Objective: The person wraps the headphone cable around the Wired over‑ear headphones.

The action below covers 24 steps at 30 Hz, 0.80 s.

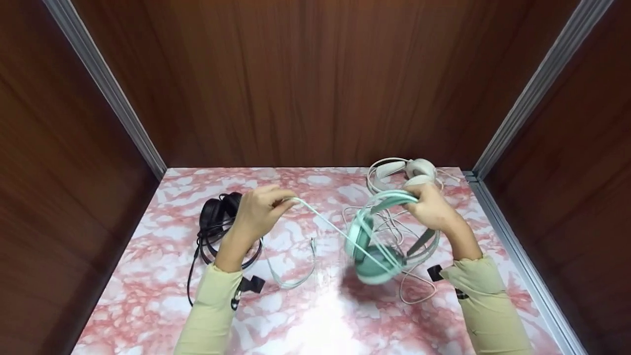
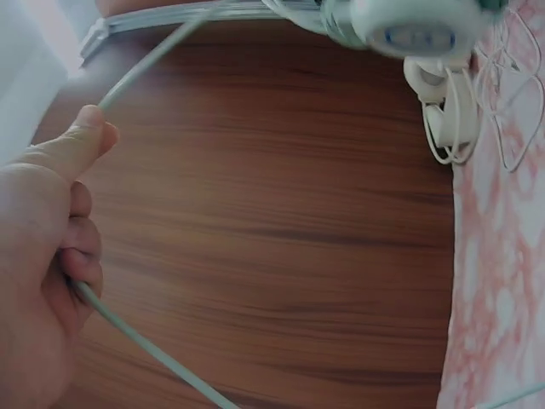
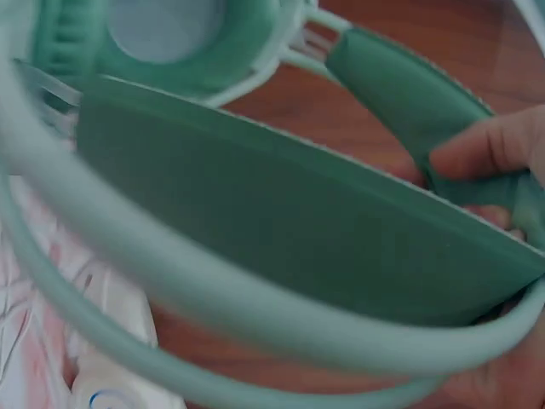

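One pair of mint-green headphones (image 1: 377,266), probably light, springy, hangs from the right hand (image 1: 430,206), which grips the padded headband (image 3: 255,221), likely best hold; left hand (image 1: 260,211) pinches limp-looking cable (image 2: 157,352).

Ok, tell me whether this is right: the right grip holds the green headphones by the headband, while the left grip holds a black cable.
The colour is wrong: the cable in the left grip is pale green, as the left wrist view shows. The right grip does hold the green headphones by the headband.
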Motion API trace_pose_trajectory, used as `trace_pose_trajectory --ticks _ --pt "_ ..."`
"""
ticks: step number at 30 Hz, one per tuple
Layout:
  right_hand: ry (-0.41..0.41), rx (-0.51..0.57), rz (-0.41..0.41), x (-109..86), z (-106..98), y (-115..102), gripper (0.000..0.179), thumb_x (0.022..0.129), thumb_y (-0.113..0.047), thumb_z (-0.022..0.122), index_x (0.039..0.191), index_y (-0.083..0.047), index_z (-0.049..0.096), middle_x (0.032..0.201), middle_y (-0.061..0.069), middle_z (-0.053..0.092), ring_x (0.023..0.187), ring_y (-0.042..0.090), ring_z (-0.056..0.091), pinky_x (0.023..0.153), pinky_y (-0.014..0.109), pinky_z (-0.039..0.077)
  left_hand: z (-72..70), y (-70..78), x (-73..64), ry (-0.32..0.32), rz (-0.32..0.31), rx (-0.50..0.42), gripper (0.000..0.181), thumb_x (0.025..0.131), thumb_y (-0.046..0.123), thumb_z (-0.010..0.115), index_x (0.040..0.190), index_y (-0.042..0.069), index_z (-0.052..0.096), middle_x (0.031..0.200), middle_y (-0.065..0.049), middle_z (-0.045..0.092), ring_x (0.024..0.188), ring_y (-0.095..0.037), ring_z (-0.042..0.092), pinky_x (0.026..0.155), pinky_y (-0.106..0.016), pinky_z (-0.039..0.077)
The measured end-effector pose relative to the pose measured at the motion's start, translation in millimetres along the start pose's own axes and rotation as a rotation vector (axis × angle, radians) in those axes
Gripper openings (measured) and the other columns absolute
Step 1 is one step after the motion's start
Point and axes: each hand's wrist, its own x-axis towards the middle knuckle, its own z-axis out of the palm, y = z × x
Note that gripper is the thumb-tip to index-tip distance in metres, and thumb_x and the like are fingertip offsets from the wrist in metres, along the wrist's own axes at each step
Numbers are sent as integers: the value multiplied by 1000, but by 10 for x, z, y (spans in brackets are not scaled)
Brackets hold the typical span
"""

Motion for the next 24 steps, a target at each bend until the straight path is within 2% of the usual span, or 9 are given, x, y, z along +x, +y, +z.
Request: trace_pose_trajectory --ticks 4,8,11,14,16,18,20,22,24 --pt "-147 140 -93 -64 54 -162 22 74 13 56 79 -5 67 65 -4 51 60 10 43 54 25 37 87 -128 16 -8 -72 -91 12 86 26 74 89 14 76 68 7 55 59 -7 46 53 -26 38" --pt "-269 301 -239 -107 122 -320 24 72 15 55 82 -3 68 67 -5 54 60 7 44 53 23 38 178 -235 -12 1 -205 -311 9 83 20 76 84 11 74 63 5 53 56 -9 41 52 -23 33" --pt "-321 435 -346 -122 194 -396 20 70 13 52 76 -2 63 64 -5 48 57 6 41 48 25 33 264 -278 -73 2 -311 -471 7 82 12 77 81 6 72 63 0 54 56 -8 42 51 -21 33" --pt "-349 603 -407 -107 276 -441 16 65 10 49 71 -4 56 58 -2 39 50 10 33 41 27 25 360 -333 -150 -10 -393 -558 6 85 5 73 82 -1 71 69 -9 61 61 -8 49 56 -20 39" --pt "-366 763 -430 -91 338 -438 17 62 9 46 71 -4 53 54 2 32 44 12 26 37 26 18 435 -369 -218 -20 -440 -586 6 87 0 69 84 -6 70 74 -16 64 66 -11 54 61 -21 44" --pt "-372 957 -458 -79 398 -416 22 66 10 41 76 -3 57 50 4 27 39 13 20 35 24 15 523 -392 -311 -27 -466 -605 8 89 -1 67 84 -7 68 77 -20 64 70 -17 57 65 -24 46" --pt "-367 1175 -498 -75 462 -359 29 72 12 36 84 0 60 48 5 25 37 12 18 35 22 15 617 -394 -420 -43 -476 -581 12 91 1 64 82 -6 68 78 -20 65 71 -21 58 67 -25 48" --pt "-351 1401 -541 -97 520 -287 32 80 10 33 95 4 61 50 3 24 39 9 19 37 20 16 712 -379 -539 -48 -462 -535 18 94 4 62 79 -4 66 76 -17 64 69 -22 57 65 -27 46" --pt "-315 1590 -567 -140 571 -211 26 88 6 34 96 5 58 55 1 24 41 8 20 41 20 18 793 -356 -668 -55 -445 -470 25 97 8 59 73 0 62 70 -11 60 65 -18 54 61 -27 44"
